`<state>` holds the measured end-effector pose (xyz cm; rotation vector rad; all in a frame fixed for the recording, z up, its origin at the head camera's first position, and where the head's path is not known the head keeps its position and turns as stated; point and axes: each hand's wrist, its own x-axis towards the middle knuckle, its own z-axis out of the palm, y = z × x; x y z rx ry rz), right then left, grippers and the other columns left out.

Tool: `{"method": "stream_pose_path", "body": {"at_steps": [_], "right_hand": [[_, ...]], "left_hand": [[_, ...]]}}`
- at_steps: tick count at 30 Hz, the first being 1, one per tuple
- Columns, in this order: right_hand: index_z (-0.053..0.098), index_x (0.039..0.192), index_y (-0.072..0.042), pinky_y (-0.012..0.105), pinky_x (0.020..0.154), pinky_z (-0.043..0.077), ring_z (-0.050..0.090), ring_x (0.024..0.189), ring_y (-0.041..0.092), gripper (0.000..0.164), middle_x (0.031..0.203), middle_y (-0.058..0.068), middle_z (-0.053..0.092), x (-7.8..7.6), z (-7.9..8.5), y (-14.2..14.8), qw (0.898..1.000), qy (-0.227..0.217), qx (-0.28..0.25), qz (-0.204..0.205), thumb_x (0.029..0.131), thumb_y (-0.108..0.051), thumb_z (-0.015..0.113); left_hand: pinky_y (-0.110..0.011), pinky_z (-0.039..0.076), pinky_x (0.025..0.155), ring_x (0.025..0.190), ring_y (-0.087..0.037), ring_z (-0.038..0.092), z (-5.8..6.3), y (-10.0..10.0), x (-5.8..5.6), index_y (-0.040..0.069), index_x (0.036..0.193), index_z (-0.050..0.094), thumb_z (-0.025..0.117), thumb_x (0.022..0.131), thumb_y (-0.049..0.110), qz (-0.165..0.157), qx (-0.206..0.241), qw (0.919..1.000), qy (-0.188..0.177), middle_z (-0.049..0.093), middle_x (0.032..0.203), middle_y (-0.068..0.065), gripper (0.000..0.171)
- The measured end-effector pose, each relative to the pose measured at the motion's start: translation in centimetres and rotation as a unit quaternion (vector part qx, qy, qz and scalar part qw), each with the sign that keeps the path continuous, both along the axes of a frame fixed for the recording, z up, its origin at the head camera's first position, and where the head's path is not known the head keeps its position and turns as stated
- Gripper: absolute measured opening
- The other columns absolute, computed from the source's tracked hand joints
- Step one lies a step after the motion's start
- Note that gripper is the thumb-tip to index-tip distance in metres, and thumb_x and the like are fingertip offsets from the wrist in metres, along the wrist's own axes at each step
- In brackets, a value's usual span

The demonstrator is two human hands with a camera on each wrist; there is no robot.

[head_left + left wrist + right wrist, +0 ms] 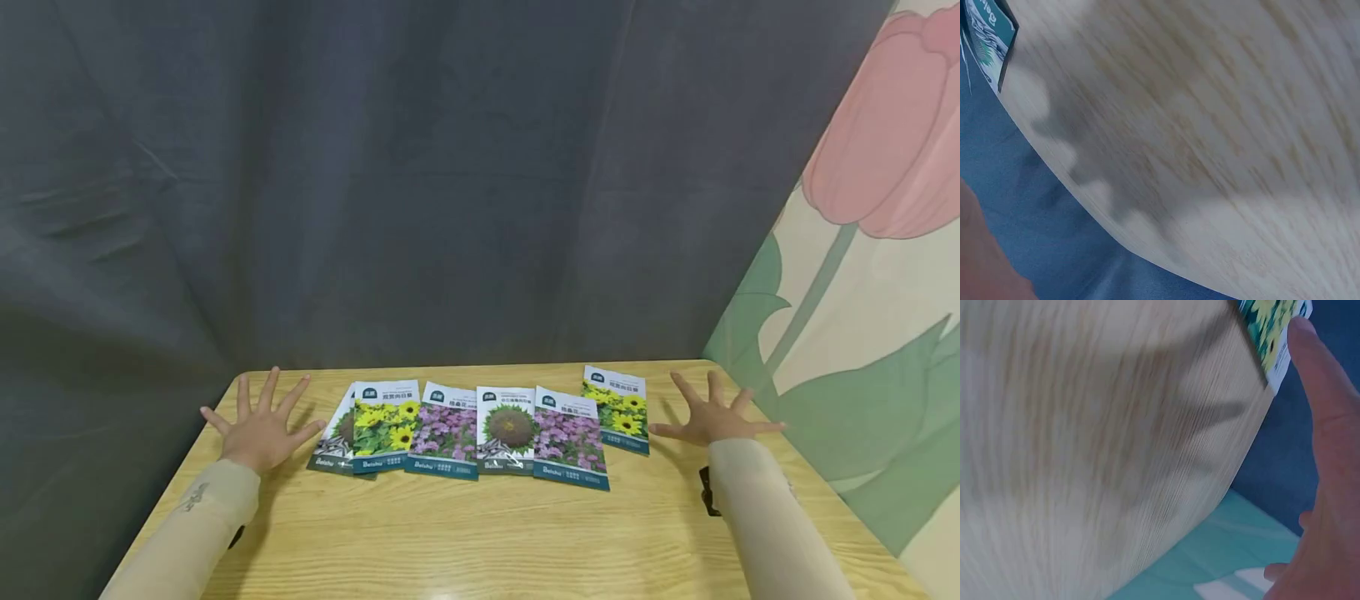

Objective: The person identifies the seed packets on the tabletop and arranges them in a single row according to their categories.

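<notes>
My left hand (pixel 262 435), fingers spread wide, hovers over the table's left side; its shadow falls on the wood in the left wrist view. Nearest to it lies a seed packet with a sunflower head and striped seeds (pixel 326 450), partly covered by a yellow-flower packet (pixel 386 427). A purple-flower packet (pixel 444 432), another sunflower-head packet (pixel 506 431) and a second purple-flower packet (pixel 572 437) continue the row. My right hand (pixel 716 419), also spread and holding nothing, is beside a separate yellow-flower packet (pixel 617 408) at the right.
The packets lie on a light wooden table (pixel 450 542) with rounded far corners. A dark grey curtain (pixel 450 183) hangs behind its far edge. On the right stands a wall painted with a pink tulip (pixel 877 133). Dark straps or devices show at both wrists.
</notes>
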<state>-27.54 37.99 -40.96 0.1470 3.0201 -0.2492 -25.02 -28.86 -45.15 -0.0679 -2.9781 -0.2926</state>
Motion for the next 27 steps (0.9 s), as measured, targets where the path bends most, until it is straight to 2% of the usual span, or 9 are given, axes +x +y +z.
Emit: {"method": "stream_pose_path", "body": {"at_steps": [4,8,12,15,18,20,22,24,27], "right_hand": [[0.010,0.163,-0.021,0.096,0.078,-0.006,-0.019,0.132,0.074,0.112,0.160,0.034,-0.011,-0.9,-0.5,-1.3,1.000,0.000,-0.021,-0.001,0.082,-0.080,0.059],[0.015,0.162,-0.017,0.096,0.083,-0.002,-0.015,0.136,0.072,0.093,0.161,0.033,-0.011,-1.6,-1.0,-4.0,0.998,0.012,-0.054,0.015,0.094,-0.062,0.059],[0.029,0.156,-0.007,0.090,0.094,0.019,0.006,0.138,0.070,0.073,0.158,0.038,0.002,-1.4,-1.3,-8.6,0.991,0.072,-0.103,0.045,0.099,-0.035,0.063],[0.038,0.150,0.002,0.076,0.097,0.037,0.028,0.134,0.065,0.062,0.153,0.041,0.016,-0.5,-1.4,-12.7,0.974,0.126,-0.173,0.071,0.098,-0.019,0.064],[0.046,0.145,0.004,0.062,0.094,0.049,0.043,0.128,0.056,0.054,0.150,0.038,0.027,0.6,-1.6,-16.8,0.948,0.147,-0.266,0.092,0.096,-0.010,0.064],[0.051,0.143,0.001,0.053,0.084,0.055,0.051,0.123,0.050,0.050,0.147,0.033,0.035,1.5,-1.8,-19.4,0.928,0.139,-0.332,0.095,0.095,-0.006,0.064],[0.054,0.140,-0.001,0.046,0.076,0.056,0.056,0.118,0.045,0.046,0.144,0.030,0.043,2.4,-2.2,-21.8,0.903,0.115,-0.403,0.097,0.095,-0.003,0.063],[0.056,0.137,0.001,0.044,0.076,0.058,0.059,0.115,0.043,0.043,0.140,0.030,0.048,3.2,-2.5,-24.1,0.869,0.077,-0.478,0.096,0.095,-0.001,0.062],[0.050,0.139,0.008,0.045,0.084,0.059,0.061,0.114,0.042,0.042,0.139,0.032,0.048,4.5,-3.0,-26.9,0.802,-0.007,-0.591,0.087,0.098,-0.001,0.057]], "left_hand": [[-0.088,-0.021,0.089,0.146,-0.055,-0.020,0.1,0.0,0.0,0.032,0.163,0.018,0.047,0.094,0.072,0.002,0.009,1.0000,-0.001,0.003,0.168,-0.022,0.085],[-0.090,-0.017,0.089,0.146,-0.056,-0.017,0.2,0.0,-0.2,0.031,0.163,0.018,0.047,0.097,0.068,0.007,0.023,0.9997,0.001,0.001,0.168,-0.022,0.080],[-0.092,-0.009,0.091,0.146,-0.060,-0.011,0.3,0.3,-0.3,0.026,0.162,0.020,0.046,0.100,0.063,0.015,0.053,0.9985,0.001,0.001,0.166,-0.024,0.077],[-0.092,-0.003,0.092,0.144,-0.063,-0.004,0.5,0.9,-0.2,0.020,0.162,0.021,0.047,0.103,0.055,0.020,0.099,0.9949,0.003,0.002,0.164,-0.029,0.074],[-0.091,0.004,0.094,0.142,-0.065,0.003,0.6,1.6,0.0,0.014,0.161,0.020,0.046,0.105,0.051,0.025,0.148,0.9886,-0.007,0.003,0.161,-0.033,0.072],[-0.089,0.011,0.096,0.140,-0.067,0.007,0.6,2.1,0.3,0.011,0.161,0.018,0.043,0.106,0.052,0.028,0.171,0.9846,-0.022,0.003,0.160,-0.035,0.073],[-0.086,0.019,0.096,0.138,-0.068,0.011,0.6,2.6,0.5,0.007,0.160,0.017,0.040,0.106,0.052,0.031,0.190,0.9807,-0.036,0.005,0.159,-0.037,0.074],[-0.082,0.027,0.097,0.136,-0.068,0.016,0.5,2.9,0.6,0.003,0.159,0.017,0.042,0.107,0.048,0.033,0.208,0.9763,-0.049,0.007,0.157,-0.039,0.074],[-0.077,0.033,0.098,0.132,-0.068,0.022,0.4,3.3,0.8,-0.004,0.157,0.018,0.046,0.107,0.036,0.036,0.242,0.9672,-0.066,0.012,0.153,-0.043,0.069]]}}
